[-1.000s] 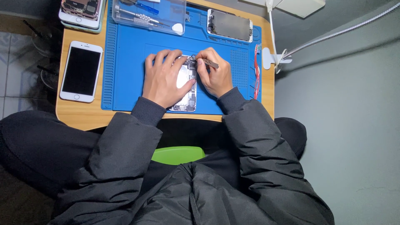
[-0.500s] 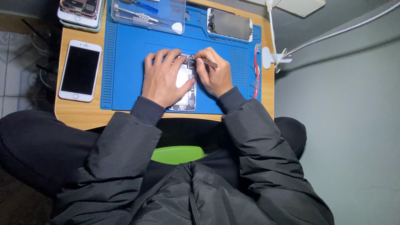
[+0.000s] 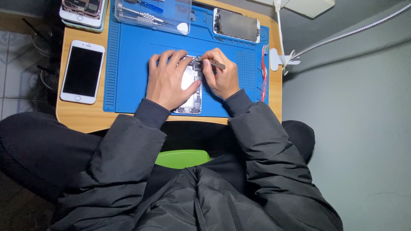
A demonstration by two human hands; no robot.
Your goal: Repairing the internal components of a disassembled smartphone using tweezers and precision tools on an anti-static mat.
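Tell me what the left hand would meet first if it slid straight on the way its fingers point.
The left hand, flat on the opened phone, points up the blue mat. After bare mat, it would likely first meet the clear plastic tray holding screwdrivers, though height is unclear.

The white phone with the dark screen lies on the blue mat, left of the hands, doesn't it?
Not quite. In the head view the white phone lies left of the hands, but on the bare wooden table, just off the blue mat.
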